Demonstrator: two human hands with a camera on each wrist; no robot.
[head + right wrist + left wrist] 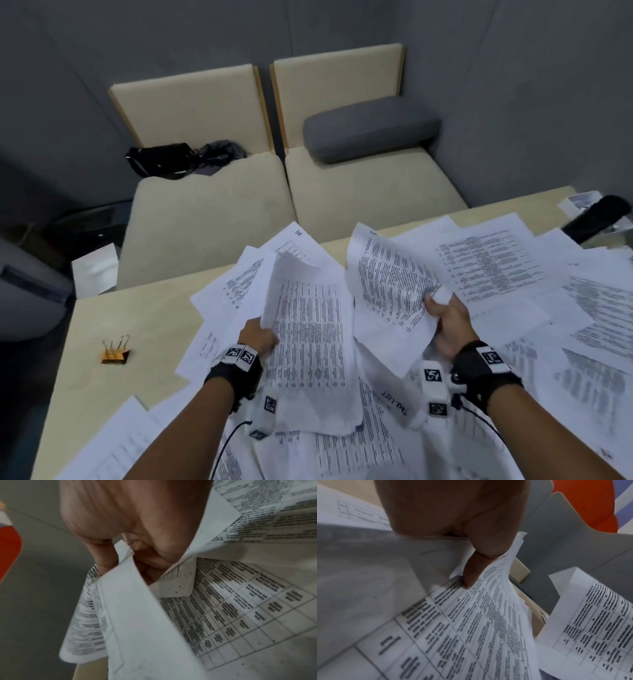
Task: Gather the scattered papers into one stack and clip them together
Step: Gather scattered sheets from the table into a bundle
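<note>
Printed sheets of paper [496, 263] lie scattered over the pale wooden table [113, 318]. My left hand [258, 337] grips the left edge of a lifted bundle of sheets [311, 342]; in the left wrist view its thumb [474, 568] presses on the printed top sheet [471, 628]. My right hand [447, 320] pinches another raised sheet [390, 291] at its right edge; the right wrist view shows its fingers [106, 555] curled round that paper [137, 615]. A yellow-and-black binder clip [115, 351] lies on the table to the left, apart from both hands.
A beige sofa [212, 205] with a grey cushion [370, 128] and a black bag [159, 161] stands beyond the table's far edge. A black stapler-like object [597, 217] lies at the table's far right corner. One loose sheet [94, 270] lies on the floor at left.
</note>
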